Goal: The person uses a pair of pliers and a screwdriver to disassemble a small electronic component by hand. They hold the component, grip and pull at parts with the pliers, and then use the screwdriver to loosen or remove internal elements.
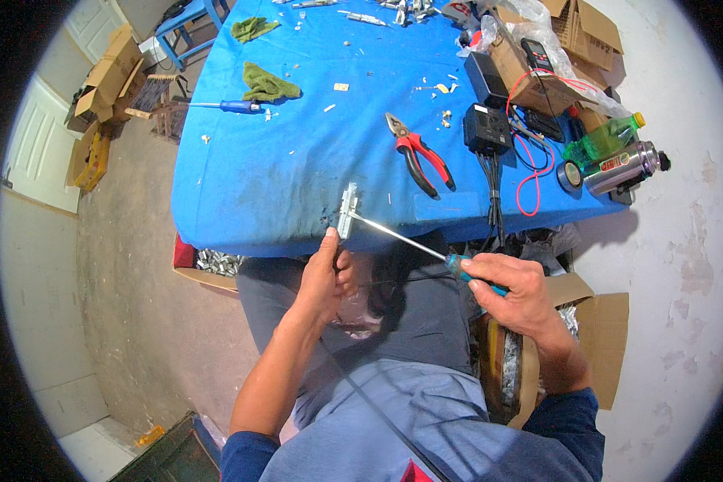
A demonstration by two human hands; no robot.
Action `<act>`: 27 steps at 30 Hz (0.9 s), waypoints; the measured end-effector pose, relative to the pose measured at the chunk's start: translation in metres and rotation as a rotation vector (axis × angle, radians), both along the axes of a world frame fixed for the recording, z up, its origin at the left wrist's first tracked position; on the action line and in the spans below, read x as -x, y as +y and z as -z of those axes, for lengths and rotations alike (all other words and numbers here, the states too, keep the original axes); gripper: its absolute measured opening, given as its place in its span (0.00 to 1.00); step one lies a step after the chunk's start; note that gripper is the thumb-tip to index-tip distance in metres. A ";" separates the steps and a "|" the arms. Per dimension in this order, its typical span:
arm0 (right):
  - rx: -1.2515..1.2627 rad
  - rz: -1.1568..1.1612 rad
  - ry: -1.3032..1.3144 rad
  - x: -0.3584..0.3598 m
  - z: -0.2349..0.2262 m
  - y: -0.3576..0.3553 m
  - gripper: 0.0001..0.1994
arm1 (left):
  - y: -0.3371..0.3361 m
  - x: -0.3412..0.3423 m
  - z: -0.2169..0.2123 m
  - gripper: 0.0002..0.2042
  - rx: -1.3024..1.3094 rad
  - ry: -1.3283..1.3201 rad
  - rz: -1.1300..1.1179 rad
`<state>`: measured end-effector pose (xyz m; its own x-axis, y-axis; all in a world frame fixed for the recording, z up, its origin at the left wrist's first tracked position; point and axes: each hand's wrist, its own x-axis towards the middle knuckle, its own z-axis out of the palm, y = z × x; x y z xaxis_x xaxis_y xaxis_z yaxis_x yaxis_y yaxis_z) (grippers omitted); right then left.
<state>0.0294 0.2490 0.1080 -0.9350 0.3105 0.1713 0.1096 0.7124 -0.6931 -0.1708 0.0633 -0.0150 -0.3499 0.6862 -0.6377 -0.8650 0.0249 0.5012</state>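
My left hand [327, 271] pinches the lower end of a narrow silver metal fitting [348, 210] at the near edge of the blue-covered table. The fitting stands roughly lengthwise, pointing away from me; its exact kind cannot be made out. In my right hand [516, 291] is a screwdriver [402, 238] with a teal and black handle, fingers wrapped round it. Its long shaft slants left, and the tip touches the fitting's side or lies right against it. Beyond the screwdriver lie red-and-black pliers [419, 153], handles toward me.
On the blue cloth [241, 185] lie a blue-handled screwdriver [237, 105], green rags [269, 83] and several metal fittings [414, 10]. A black power box [487, 128], red cable [530, 181], green bottle [605, 140] and steel flask [622, 167] crowd the right side. Below is a box of metal parts [217, 262].
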 end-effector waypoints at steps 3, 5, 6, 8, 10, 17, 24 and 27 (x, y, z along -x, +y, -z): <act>-0.068 -0.047 0.008 0.005 -0.004 0.001 0.14 | 0.001 0.000 -0.002 0.26 0.006 0.006 -0.002; -0.136 -0.085 0.003 0.010 -0.010 0.003 0.14 | 0.000 0.000 -0.002 0.27 0.012 0.010 0.001; -0.170 -0.104 0.002 0.012 -0.014 0.003 0.14 | 0.000 0.000 -0.001 0.27 0.014 0.013 0.003; -0.190 -0.136 -0.042 0.016 -0.020 0.005 0.14 | 0.000 0.001 -0.002 0.27 0.008 0.017 0.006; -0.161 -0.171 -0.069 0.022 -0.022 0.006 0.14 | 0.000 0.001 -0.004 0.27 -0.007 0.021 0.005; -0.125 -0.133 -0.058 0.037 -0.026 -0.009 0.13 | -0.001 0.002 -0.004 0.26 0.050 0.055 0.045; 0.191 0.174 -0.116 0.024 -0.012 -0.001 0.13 | 0.004 0.005 -0.006 0.25 0.009 -0.046 -0.014; 0.186 0.140 -0.091 0.027 0.007 -0.001 0.14 | 0.002 0.005 -0.003 0.25 -0.028 -0.060 -0.004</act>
